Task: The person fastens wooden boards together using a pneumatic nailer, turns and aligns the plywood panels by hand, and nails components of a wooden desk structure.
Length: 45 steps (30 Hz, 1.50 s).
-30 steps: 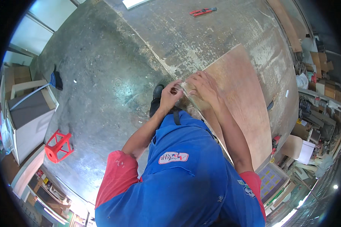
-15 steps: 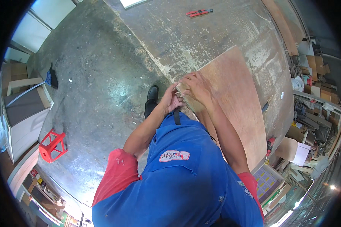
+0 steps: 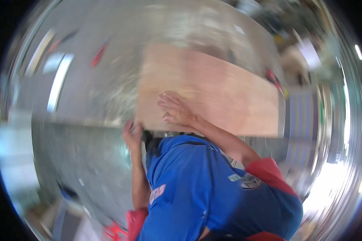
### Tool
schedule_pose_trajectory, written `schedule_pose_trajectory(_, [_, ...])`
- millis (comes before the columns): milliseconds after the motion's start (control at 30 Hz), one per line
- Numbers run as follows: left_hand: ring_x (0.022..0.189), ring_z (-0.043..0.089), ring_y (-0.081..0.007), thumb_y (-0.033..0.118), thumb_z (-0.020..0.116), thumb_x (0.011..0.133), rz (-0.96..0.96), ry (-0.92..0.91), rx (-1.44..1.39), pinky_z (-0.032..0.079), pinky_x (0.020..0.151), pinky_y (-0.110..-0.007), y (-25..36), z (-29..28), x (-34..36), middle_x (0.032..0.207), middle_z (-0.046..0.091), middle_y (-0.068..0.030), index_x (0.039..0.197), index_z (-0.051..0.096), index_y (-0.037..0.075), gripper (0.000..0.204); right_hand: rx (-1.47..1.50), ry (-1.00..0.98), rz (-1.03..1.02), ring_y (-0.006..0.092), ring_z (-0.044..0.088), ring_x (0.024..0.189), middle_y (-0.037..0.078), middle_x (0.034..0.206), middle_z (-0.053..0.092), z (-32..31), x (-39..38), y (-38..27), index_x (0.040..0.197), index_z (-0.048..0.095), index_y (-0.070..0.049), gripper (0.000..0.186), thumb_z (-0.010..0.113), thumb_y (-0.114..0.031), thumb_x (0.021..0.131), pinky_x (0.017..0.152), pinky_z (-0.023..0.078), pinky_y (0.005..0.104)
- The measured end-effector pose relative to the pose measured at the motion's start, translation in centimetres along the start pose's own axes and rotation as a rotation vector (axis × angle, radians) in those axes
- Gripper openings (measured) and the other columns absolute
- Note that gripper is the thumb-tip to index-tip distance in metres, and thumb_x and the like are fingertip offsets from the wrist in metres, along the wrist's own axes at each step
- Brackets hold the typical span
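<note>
A thin reddish-brown wooden panel (image 3: 213,94), like a plywood sheet, lies on the worktop in front of me. My right hand (image 3: 176,109) is over its left part, fingers stretched out and slightly spread, holding nothing. Whether the palm presses on the wood cannot be made out. Beside the panel's near left corner is my left hand (image 3: 132,133), raised with its fingers smeared by motion. Contact between that hand and the corner is unclear.
The worn grey worktop (image 3: 92,88) bears a red tool (image 3: 99,54) at the far left and a red-and-black tool (image 3: 274,81) beyond the panel's right end. A white strip (image 3: 60,82) lies left. A red stool (image 3: 116,231) stands at the lower left.
My view has swung to the right, blurring the picture. My right hand has left the panel's corner edge and spread over its face. My left hand stays near the corner.
</note>
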State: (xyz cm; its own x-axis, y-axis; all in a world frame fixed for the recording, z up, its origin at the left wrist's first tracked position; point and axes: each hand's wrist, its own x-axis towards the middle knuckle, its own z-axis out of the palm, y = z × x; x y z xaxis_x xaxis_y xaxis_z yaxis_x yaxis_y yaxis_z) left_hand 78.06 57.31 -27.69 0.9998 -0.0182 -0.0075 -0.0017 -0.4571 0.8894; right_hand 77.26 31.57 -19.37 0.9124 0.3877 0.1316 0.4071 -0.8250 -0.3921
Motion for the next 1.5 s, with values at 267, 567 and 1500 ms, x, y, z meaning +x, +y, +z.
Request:
schedule_pose_trajectory(267, [0.073, 0.067, -0.0203, 0.022, 0.06, 0.09, 0.129, -0.261, 0.269, 0.052, 0.066, -0.033, 2.5, 0.4, 3.8, 0.08, 0.07, -0.0153, 0.102, 0.066, -0.007, 0.032, 0.271, 0.956, 0.952, 0.0312, 0.03, 0.137, 0.01, 0.142, 0.042, -2.6, -34.2, 17.3, 0.137, 0.044, -0.012, 0.059, 0.065, -0.032, 0.085, 0.112, 0.029, 0.0446])
schedule_pose_trajectory(567, [0.072, 0.07, -0.0245, 0.027, 0.064, 0.085, -0.2, -0.277, 0.301, 0.055, 0.057, -0.036, -2.7, -0.9, 7.4, 0.081, 0.07, -0.0153, 0.104, 0.068, -0.005, 0.037, -0.987, 0.085, 1.565, 0.0263, 0.062, 0.1, 0.009, 0.114, 0.064, -7.8, -71.9, 25.4, 0.108, 0.066, -0.01, 0.031, 0.069, -0.027, 0.082, 0.084, 0.05, 0.0363])
schedule_pose_trajectory(1500, [0.084, 0.07, -0.0274, 0.037, 0.079, 0.072, -0.231, -0.203, 0.603, 0.053, 0.078, -0.035, -0.5, -2.9, 7.5, 0.09, 0.071, -0.0199, 0.096, 0.071, -0.004, 0.048, 0.747, 0.655, 1.569, 0.0146, 0.067, 0.076, 0.003, 0.09, 0.069, -12.7, -78.3, 30.5, 0.103, 0.07, -0.003, 0.036, 0.078, -0.028, 0.079, 0.066, 0.056, 0.0315])
